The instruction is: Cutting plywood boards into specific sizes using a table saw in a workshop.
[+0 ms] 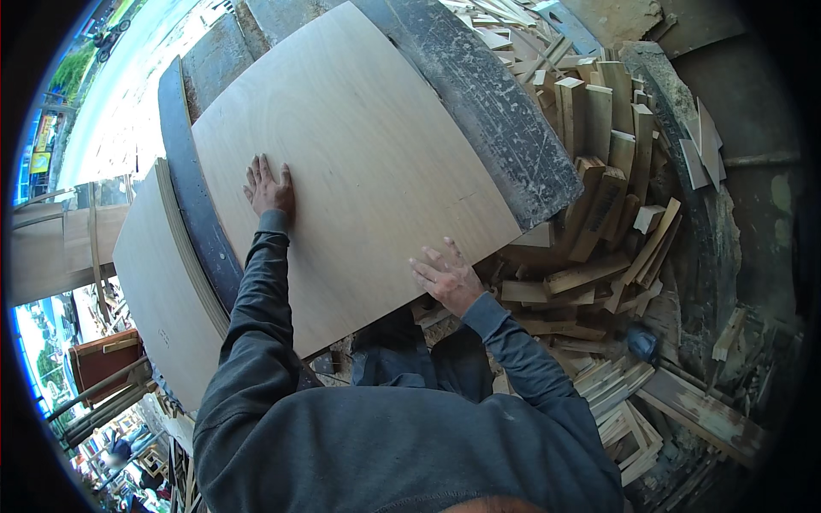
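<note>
A large sheet of pale plywood [359, 154] lies flat in front of me on a dark, scuffed work table [505, 120]. Near the sheet's left side my left hand [271, 185] rests with its fingers spread. My right hand [446, 275] lies on the near edge toward the right corner, fingers stretched out over the surface. Neither hand is wrapped round anything. Along the sheet's left edge runs a dark strip of the table [192, 171], bent by the lens.
A stack of plywood sheets [158, 282] leans beside the table at left. Cut wood blocks [599, 120] and offcuts are heaped along the right. Loose slats [629, 427] lie at lower right. Beyond the table's far left is a bright road with a parked motorcycle [109, 38].
</note>
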`<state>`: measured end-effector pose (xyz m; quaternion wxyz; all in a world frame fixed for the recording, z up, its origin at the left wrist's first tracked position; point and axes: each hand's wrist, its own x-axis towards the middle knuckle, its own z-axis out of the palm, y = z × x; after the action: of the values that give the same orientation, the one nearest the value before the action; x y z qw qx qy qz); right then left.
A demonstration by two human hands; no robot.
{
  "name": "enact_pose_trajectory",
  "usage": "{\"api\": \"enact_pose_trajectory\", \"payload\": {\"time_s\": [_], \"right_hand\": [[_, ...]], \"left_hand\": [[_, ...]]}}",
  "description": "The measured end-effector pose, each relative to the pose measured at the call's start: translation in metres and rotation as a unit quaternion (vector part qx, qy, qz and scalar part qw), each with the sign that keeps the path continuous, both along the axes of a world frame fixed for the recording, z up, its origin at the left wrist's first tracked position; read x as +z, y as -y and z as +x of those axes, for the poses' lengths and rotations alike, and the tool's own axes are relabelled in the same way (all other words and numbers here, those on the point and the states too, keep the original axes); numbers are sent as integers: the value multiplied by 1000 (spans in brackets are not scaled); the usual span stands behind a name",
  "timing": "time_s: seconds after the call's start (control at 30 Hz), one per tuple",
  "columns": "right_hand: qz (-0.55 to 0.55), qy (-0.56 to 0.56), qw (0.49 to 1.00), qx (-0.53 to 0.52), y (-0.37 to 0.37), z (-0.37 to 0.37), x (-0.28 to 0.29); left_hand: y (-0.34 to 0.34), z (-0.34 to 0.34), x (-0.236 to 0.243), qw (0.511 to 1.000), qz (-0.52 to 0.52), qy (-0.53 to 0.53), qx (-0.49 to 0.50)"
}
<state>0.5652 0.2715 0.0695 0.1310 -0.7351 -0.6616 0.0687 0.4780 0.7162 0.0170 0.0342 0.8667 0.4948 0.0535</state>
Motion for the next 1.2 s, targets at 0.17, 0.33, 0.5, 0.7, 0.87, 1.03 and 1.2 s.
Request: {"api": "enact_pose_trajectory", "payload": {"time_s": [0.17, 0.33, 0.5, 0.7, 0.87, 1.03, 1.2], "right_hand": [[11, -14, 1000, -9, -11, 7, -3], [10, -11, 1000, -2, -29, 14, 0], [-12, -1, 1000, -4, -41, 20, 1], [3, -7, 1000, -9, -57, 28, -1], [-2, 4, 1000, 0, -72, 35, 0], [-5, 23, 1000, -6, -87, 42, -8], [-12, 41, 999, -7, -105, 50, -7]], "left_hand": [[-13, 12, 2, 1000, -2, -5, -6], [-26, 14, 0, 1000, -6, 2, 5], [-40, 22, 0, 1000, 2, 1, -5], [-54, 28, 1, 1000, -2, 2, -4], [-69, 34, 0, 1000, -1, -2, -2], [-85, 41, -2, 1000, 1, -1, 0], [-102, 48, -3, 1000, 11, -2, -7]]}}
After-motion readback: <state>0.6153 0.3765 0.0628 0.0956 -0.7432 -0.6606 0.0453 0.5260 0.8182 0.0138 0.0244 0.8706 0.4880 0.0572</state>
